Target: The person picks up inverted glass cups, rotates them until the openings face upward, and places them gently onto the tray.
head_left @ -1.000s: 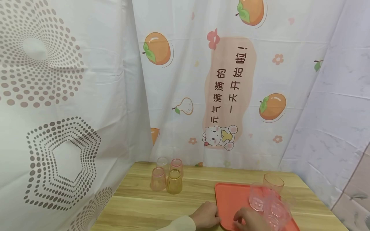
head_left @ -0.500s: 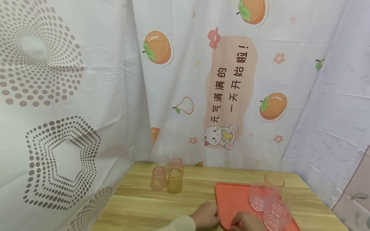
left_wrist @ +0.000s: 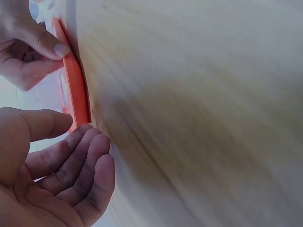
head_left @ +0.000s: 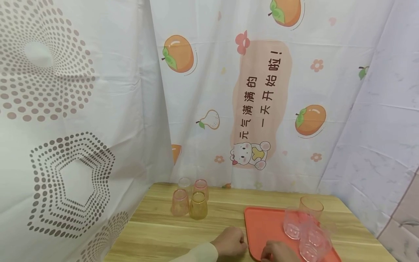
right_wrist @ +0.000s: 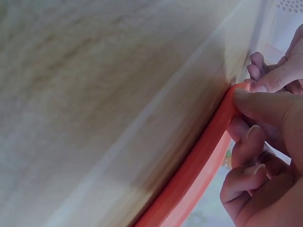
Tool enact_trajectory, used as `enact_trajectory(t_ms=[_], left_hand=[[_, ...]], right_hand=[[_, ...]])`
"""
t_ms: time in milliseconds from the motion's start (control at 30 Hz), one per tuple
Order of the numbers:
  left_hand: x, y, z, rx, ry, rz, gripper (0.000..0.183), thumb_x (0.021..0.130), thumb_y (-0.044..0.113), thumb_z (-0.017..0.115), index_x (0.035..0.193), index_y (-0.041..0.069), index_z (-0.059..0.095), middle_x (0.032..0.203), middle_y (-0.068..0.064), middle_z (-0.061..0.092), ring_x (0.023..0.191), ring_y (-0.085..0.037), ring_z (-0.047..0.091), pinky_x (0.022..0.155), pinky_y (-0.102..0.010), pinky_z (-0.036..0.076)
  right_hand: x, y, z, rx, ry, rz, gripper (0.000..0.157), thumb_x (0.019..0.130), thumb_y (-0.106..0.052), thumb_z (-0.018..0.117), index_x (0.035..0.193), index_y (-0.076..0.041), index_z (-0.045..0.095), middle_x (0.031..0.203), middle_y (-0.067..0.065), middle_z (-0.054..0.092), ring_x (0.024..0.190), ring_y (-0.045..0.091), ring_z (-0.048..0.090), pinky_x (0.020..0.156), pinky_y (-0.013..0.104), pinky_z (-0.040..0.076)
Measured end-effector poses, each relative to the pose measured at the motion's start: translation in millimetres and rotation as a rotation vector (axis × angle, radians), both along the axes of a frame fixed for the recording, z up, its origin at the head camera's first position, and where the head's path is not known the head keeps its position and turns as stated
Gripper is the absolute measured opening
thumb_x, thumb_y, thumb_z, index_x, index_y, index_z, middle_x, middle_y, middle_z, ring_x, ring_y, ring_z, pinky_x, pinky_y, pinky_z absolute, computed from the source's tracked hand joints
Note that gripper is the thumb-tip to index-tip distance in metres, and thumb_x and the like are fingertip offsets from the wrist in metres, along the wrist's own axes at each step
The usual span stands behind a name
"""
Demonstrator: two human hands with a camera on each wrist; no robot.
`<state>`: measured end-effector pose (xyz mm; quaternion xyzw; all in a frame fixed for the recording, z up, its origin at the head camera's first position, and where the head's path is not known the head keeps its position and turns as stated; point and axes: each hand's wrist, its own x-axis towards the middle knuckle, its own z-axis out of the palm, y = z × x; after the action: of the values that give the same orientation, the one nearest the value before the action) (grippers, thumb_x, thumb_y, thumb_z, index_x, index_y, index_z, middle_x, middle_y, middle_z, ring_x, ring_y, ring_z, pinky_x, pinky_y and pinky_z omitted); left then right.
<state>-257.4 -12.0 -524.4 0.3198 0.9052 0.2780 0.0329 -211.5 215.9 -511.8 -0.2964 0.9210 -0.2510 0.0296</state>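
An orange-red rectangular tray (head_left: 265, 229) lies on the wooden table at the front right. My right hand (head_left: 281, 251) pinches its near edge, with the thumb (right_wrist: 255, 101) on the rim and the fingers curled under it. Beside the tray's left edge is my left hand (head_left: 229, 242). Its fingers (left_wrist: 97, 156) are loosely curled close to the tray's corner, thumb and fingertips apart. Clear pinkish cup-like pieces (head_left: 314, 243) sit on the right of the tray and overlap one another. A clear tumbler (head_left: 311, 207) with an orange-tinted rim stands near the tray's far right corner.
At the back left of the table (head_left: 157, 233) several inverted glasses stand in a cluster: a yellow glass (head_left: 198, 207), a pink glass (head_left: 180, 203), another pink glass (head_left: 201, 187) and a colourless glass (head_left: 184, 183). Printed curtains (head_left: 209, 91) hang behind and on both sides.
My left hand has drawn slightly up and left along the tray's edge, its fingers curling in. My right hand has shifted a little down, now at the near edge. Tray and glasses stay put.
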Motion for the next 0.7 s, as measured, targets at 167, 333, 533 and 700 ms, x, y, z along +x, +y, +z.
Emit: enact_trajectory(t_ms=[167,333,533,700], left_hand=[[-4.2,-11,6.1,-0.04,0.037,0.03,0.048,0.088,0.024,0.063,0.046,0.017,0.041,0.039,0.013,0.024,0.035,-0.001,0.019,0.034,-0.018,0.019],[-6.0,-24,13.1,-0.027,0.002,0.061,0.042,0.089,0.024,0.063,0.051,0.018,0.048,0.041,0.013,0.031,0.036,-0.002,0.025,0.035,-0.02,0.025],[-16.5,-45,20.1,-0.042,0.099,0.071,0.03,0.087,0.021,0.065,0.058,0.018,0.057,0.049,0.013,0.044,0.042,-0.001,0.038,0.04,-0.019,0.035],[-29.3,-62,32.6,-0.029,0.127,0.067,0.03,0.087,0.019,0.063,0.058,0.018,0.055,0.048,0.013,0.044,0.041,0.0,0.037,0.038,-0.018,0.034]], right_hand=[[-1.9,-3,-0.3,0.022,0.038,0.014,0.008,0.08,-0.022,0.074,0.074,-0.025,0.069,0.07,-0.019,0.049,0.062,-0.004,0.047,0.053,0.025,0.041],[-3.4,-6,-2.6,0.024,0.067,0.027,0.01,0.08,-0.021,0.075,0.073,-0.025,0.068,0.07,-0.02,0.047,0.062,-0.004,0.045,0.052,0.024,0.041],[-4.5,-8,-5.1,-0.001,0.023,0.025,0.01,0.081,-0.021,0.073,0.073,-0.024,0.068,0.07,-0.019,0.047,0.061,-0.004,0.044,0.052,0.024,0.039],[-5.1,-7,-5.3,-0.015,-0.004,0.018,0.011,0.08,-0.02,0.073,0.072,-0.024,0.067,0.07,-0.019,0.048,0.061,-0.003,0.046,0.052,0.024,0.04]])
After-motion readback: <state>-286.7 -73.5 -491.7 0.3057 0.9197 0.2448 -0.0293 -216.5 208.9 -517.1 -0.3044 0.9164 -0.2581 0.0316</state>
